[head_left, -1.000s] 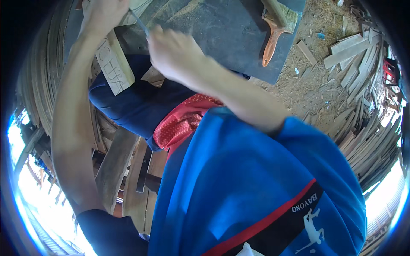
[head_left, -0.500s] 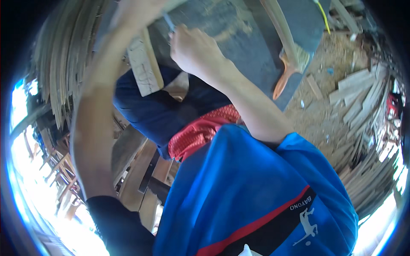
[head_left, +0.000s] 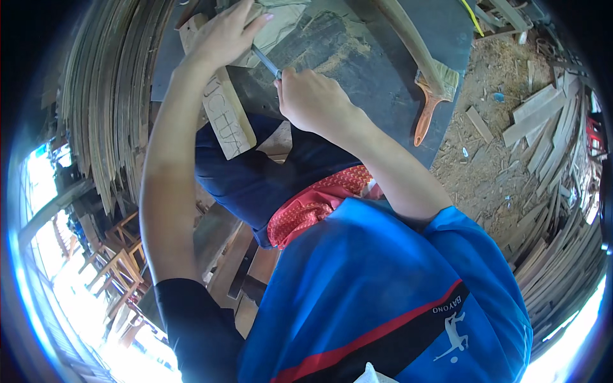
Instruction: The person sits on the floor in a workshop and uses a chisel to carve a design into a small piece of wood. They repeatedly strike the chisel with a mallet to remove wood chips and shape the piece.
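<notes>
My right hand (head_left: pixel 314 99) is closed round the handle end of a chisel-like tool, whose narrow metal shaft (head_left: pixel 265 61) points up and left toward my left hand. My left hand (head_left: pixel 225 35) bends over a pale piece of wood (head_left: pixel 281 32) on the dark work surface, its thumb stretched across the wood; some of its fingers are hidden. The tip of the tool is out of sight by this hand. Beneath my left wrist a long wooden block (head_left: pixel 228 124) with pencilled marks juts over the surface's near edge, above my legs.
On the right of the dark tabletop (head_left: pixel 389 96) lie a broad brush (head_left: pixel 429 115) with an orange-brown handle and a curved wooden stick (head_left: pixel 412 41) against it. Stacked planks (head_left: pixel 108 96) stand at left. Wood scraps (head_left: pixel 536 115) and shavings cover the ground at right.
The view has shifted a little. My right hand is lower and further right with the tool, showing more of its shaft. My left hand has come lower into view, along with the pale wood.
</notes>
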Available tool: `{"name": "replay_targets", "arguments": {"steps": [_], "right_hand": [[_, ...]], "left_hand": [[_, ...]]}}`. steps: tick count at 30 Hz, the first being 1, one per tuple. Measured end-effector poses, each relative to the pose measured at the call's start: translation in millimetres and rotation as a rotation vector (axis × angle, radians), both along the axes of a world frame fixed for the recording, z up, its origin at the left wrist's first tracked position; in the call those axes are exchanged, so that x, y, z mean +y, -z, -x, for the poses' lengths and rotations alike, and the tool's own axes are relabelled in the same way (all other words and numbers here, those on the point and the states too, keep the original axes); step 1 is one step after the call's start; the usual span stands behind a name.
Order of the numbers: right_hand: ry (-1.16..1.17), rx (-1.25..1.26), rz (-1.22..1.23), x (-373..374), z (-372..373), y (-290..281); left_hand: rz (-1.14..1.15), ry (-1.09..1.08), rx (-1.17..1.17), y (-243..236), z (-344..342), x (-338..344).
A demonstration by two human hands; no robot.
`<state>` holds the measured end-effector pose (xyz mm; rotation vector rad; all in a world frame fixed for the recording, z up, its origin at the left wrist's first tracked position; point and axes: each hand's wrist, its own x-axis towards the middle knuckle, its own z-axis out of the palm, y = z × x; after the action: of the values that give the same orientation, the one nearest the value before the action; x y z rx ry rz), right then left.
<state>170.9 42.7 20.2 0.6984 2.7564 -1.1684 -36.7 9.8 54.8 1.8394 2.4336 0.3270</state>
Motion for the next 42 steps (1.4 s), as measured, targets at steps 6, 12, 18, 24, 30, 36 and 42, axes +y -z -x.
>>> {"name": "replay_targets", "arguments": {"steps": [6,12,18,24,30,36,42], "right_hand": [[-0.011,-0.025,0.006,3,-2,-1],[-0.021,0.041,0.05,12,40,11],[0.118,0.078,0.139,-1,44,31],[0.112,-0.04,0.12,-15,-8,19],[0.194,0.022,0.13,-2,-2,15],[-0.053,-0.011,0.071,17,40,-3],[-0.09,-0.044,0.148,46,60,17]], "left_hand": [[-0.039,0.019,-0.095,7,0,-3],[-0.051,-0.012,-0.093,11,-3,-1],[-0.122,0.011,-0.07,11,-2,0],[-0.135,-0.08,-0.134,0,-17,-2],[-0.721,-0.36,-0.146,-40,-51,-131],[-1.526,-1.28,-0.972,58,-134,-323],[-1.848,-1.101,-1.35,89,-164,-294]]}}
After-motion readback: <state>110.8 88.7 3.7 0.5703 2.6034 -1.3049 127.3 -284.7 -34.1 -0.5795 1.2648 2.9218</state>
